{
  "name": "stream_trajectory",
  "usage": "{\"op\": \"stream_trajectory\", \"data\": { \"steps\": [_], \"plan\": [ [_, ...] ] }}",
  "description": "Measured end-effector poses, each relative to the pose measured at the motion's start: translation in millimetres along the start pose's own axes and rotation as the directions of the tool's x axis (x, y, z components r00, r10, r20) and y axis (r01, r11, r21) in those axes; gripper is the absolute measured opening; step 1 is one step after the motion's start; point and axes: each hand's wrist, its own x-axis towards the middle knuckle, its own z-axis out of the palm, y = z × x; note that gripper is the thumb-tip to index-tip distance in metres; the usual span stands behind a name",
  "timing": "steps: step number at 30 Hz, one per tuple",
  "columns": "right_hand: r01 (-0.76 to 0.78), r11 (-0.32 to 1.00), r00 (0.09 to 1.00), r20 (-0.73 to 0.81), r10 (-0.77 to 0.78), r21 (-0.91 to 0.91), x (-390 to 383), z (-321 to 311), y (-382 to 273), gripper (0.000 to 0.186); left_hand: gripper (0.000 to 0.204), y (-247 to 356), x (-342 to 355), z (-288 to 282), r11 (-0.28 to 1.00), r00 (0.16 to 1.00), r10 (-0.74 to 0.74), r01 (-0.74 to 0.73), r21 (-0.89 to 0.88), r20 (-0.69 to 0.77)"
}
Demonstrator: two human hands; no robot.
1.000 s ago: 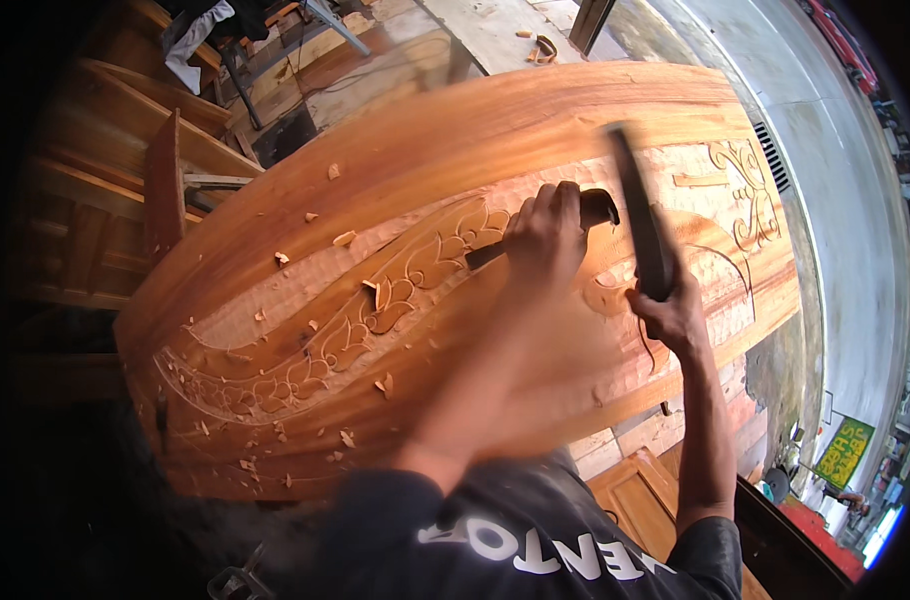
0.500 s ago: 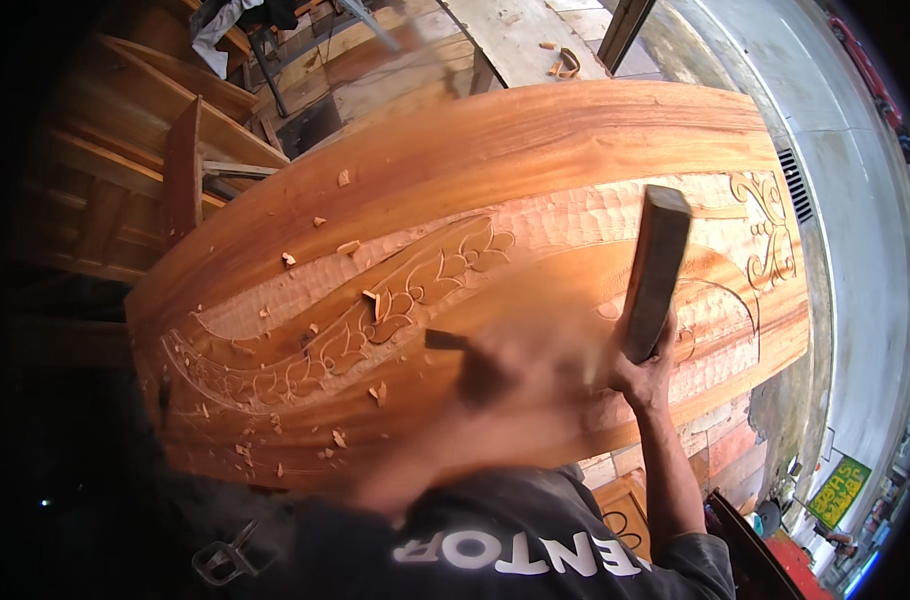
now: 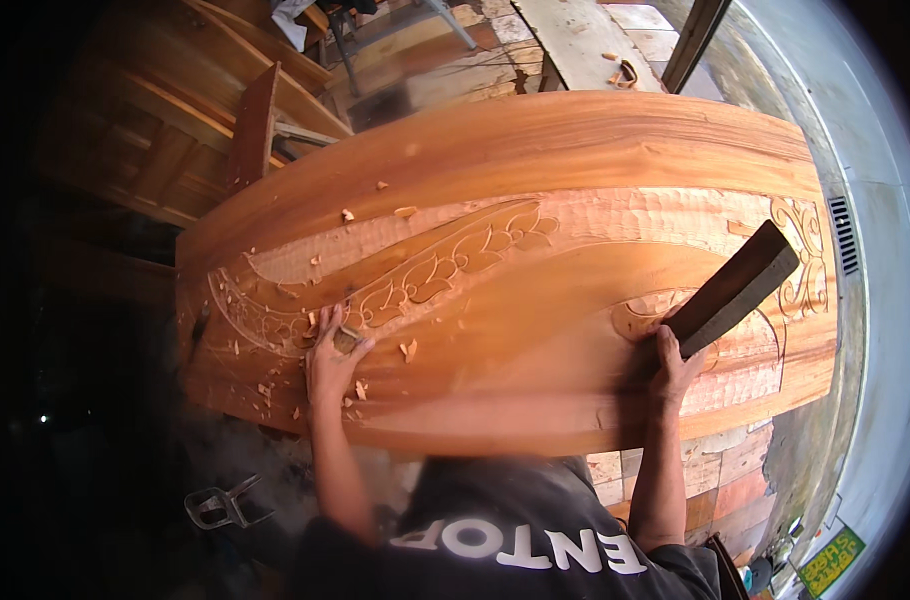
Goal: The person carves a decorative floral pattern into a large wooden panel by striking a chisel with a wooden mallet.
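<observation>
Gripping a dark bar (image 3: 740, 285) by one end in the right hand (image 3: 677, 372), seemingly for leverage, and pinching a small brown piece (image 3: 346, 341) in the left hand (image 3: 331, 372).

"How is the left hand (image 3: 327, 372)?"
"Over on the left, its back up, fingers pointing far, thumb apart on their right side. I can't tell how firmly it grips."
"And its forearm (image 3: 341, 475)?"
"Runs from near to far, leaning a little left."
"The right hand (image 3: 681, 374)?"
"Well apart on the right, curled in a grip, thumb pointing far."
"That right forearm (image 3: 659, 485)?"
"Almost straight, near to far."
</observation>
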Motion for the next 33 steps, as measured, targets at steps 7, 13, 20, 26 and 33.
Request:
{"op": "stream_trajectory", "data": {
  "steps": [7,13,20,26,33],
  "plan": [
    [0.080,0.991,0.997,0.014,-0.079,-0.109,1.0,1.9,3.5,0.028,0.095,-48.5,-23.0,5.7,0.988,0.991,-0.136,0.136,-0.076,0.010],
    [0.014,1.000,0.994,-0.110,-0.012,0.016,-3.9,17.2,-7.4,0.022,0.095,-31.2,-30.8,-3.6,0.995,0.997,-0.080,0.081,-0.055,0.013],
    [0.128,0.991,0.973,-0.188,-0.131,-0.025,4.1,13.7,9.3,0.040,0.095,-89.8,-93.1,-3.6,0.975,0.989,0.136,-0.123,-0.186,0.062],
    [0.320,0.851,0.841,-0.288,-0.458,-0.416,-6.7,4.4,27.1,0.064,0.086,-116.9,-107.9,-12.1,0.937,0.952,0.306,-0.299,-0.180,0.016],
    [0.399,0.712,0.801,-0.158,-0.577,-0.578,-31.9,38.1,32.1,0.050,0.067,-115.6,11.8,-30.8,0.929,0.915,0.296,-0.343,-0.142,-0.273]
  ]
}}
